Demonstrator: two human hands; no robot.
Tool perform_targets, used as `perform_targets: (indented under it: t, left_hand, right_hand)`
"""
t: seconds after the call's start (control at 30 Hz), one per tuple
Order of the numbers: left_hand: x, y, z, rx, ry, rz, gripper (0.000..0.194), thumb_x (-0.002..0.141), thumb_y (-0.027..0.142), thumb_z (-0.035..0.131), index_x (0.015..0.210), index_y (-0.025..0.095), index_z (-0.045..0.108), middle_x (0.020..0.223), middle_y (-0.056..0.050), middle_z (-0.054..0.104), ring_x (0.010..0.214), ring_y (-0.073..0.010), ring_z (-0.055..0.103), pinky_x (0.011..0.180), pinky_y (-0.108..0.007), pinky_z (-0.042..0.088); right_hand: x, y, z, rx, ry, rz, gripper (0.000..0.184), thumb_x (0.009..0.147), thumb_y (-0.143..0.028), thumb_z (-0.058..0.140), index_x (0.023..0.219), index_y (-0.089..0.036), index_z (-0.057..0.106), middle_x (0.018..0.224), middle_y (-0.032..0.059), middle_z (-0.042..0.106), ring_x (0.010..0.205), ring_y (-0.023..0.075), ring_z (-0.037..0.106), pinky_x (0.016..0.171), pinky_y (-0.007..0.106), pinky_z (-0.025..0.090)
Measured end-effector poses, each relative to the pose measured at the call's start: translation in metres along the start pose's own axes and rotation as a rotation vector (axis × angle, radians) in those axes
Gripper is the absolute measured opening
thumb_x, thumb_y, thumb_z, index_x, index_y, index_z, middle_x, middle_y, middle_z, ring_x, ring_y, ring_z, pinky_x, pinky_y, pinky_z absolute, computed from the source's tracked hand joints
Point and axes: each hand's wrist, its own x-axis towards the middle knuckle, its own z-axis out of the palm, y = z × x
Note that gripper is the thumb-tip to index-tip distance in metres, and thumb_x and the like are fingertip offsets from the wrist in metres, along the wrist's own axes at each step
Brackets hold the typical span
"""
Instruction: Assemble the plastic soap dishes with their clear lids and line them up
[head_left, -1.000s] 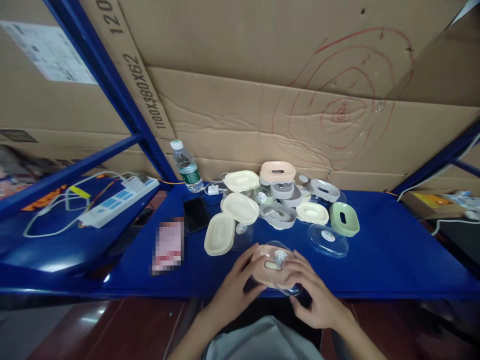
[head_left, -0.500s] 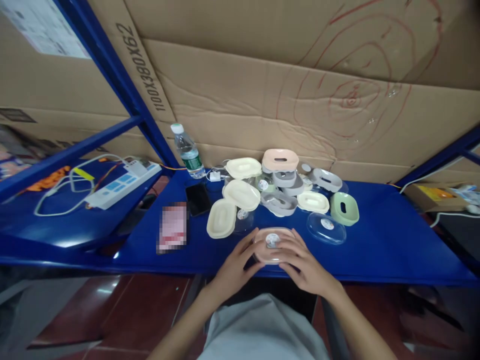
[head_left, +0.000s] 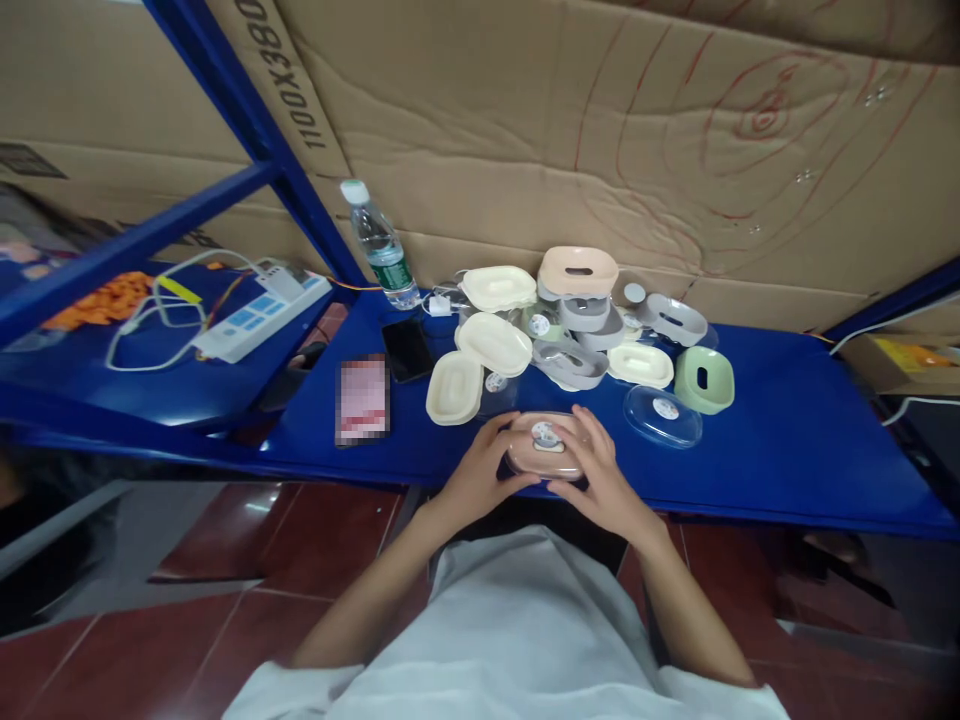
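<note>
A pink soap box with a clear lid and a round sticker sits at the table's front edge, between my two hands. My left hand curls around its left side, fingers over the lid and thumb at the near edge. Around the right side closes my right hand, fingertips on the lid beside the sticker. Just beyond lie cream oval trays, grey soap box parts and a stacked peach holder. To the right are a green holder and a loose clear lid.
A water bottle, a black phone and a blurred pink packet stand or lie on the left of the blue table. A white power strip is farther left. Cardboard walls off the back.
The camera view has tilted down, so the table things appear higher. My hands stay around the pink soap box; the right fingers have shifted on the lid, showing more of the sticker.
</note>
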Motion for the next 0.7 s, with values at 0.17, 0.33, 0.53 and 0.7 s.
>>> perform_targets:
  t: [0.17,0.33,0.53,0.7]
  left_hand:
    - [-0.002,0.005,0.004,0.015,0.035,-0.016,0.056,0.089,0.033,0.088,0.138,0.027,0.060,0.152,-0.014,0.054,0.147,-0.0325,0.056,0.124,-0.055,0.049]
    - [-0.012,0.011,-0.004,0.112,0.017,0.000,0.069,0.097,0.038,0.079,0.157,0.029,0.046,0.166,-0.018,0.041,0.156,-0.0341,0.047,0.125,-0.054,0.049]
    - [-0.016,0.000,-0.038,0.407,0.268,-0.019,0.053,0.106,0.037,0.066,0.155,0.027,0.050,0.164,-0.017,0.049,0.152,-0.0347,0.050,0.123,-0.055,0.047]
    - [-0.010,-0.019,-0.049,0.610,0.292,-0.091,0.040,0.107,0.037,0.061,0.145,0.021,0.062,0.149,-0.018,0.064,0.137,-0.0368,0.062,0.112,-0.053,0.050]
  right_hand:
    - [0.041,0.010,-0.043,0.050,0.190,0.027,0.041,0.113,-0.038,0.047,0.149,-0.031,0.063,0.151,0.0093,0.067,0.145,0.0293,0.059,0.121,0.053,0.047]
    - [0.049,0.002,-0.044,-0.025,0.099,-0.053,0.035,0.112,-0.036,0.053,0.144,-0.029,0.067,0.145,0.0078,0.072,0.138,0.0277,0.063,0.119,0.051,0.047]
    - [-0.002,-0.006,-0.012,-0.114,-0.062,-0.093,0.049,0.109,-0.039,0.063,0.157,-0.029,0.054,0.163,0.0101,0.058,0.155,0.0301,0.048,0.125,0.055,0.040]
    - [-0.008,0.006,-0.010,-0.201,0.020,0.016,0.055,0.111,-0.032,0.058,0.164,-0.030,0.044,0.167,0.0114,0.052,0.159,0.0295,0.044,0.126,0.056,0.037]
